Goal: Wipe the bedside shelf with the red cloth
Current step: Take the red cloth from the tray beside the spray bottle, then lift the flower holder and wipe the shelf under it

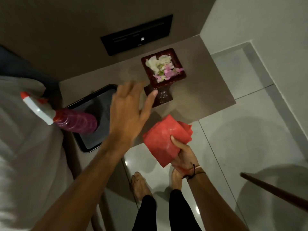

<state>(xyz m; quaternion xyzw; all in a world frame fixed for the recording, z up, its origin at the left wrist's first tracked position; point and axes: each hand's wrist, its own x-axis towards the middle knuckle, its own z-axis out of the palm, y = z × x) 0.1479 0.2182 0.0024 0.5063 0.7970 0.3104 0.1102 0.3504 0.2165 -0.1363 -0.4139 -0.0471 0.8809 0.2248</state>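
Head cam looking straight down at the bedside shelf (191,104), a beige slab tucked into the wall corner with the bed on its left side. The right hand (182,156) is clamped on the red cloth (164,139), thumb on top and fingers underneath, so it's folded into a thick wad. The cloth hangs right over the shelf's near edge, half above the shelf and half above the floor tiles; can't tell if it's actually touching the surface.

The left hand (128,110) is spread wide open with nothing in it, a bit motion-blurred, hovering above the middle of the shelf. Its thumb tip overlaps the base of the dark red footed bowl (180,75), though whether it touches is hard to say. That bowl sits toward the back right of the shelf, near the wall, and is full of white and pink flower petals (164,67).

At the left edge of the shelf, next to the bed, there's a black tray (90,145) with a purple spray bottle (73,120) standing on it, white and red trigger head pointing toward the bed. A black switch panel (136,35) is on the wall above the shelf. Bare feet on the tiles below.
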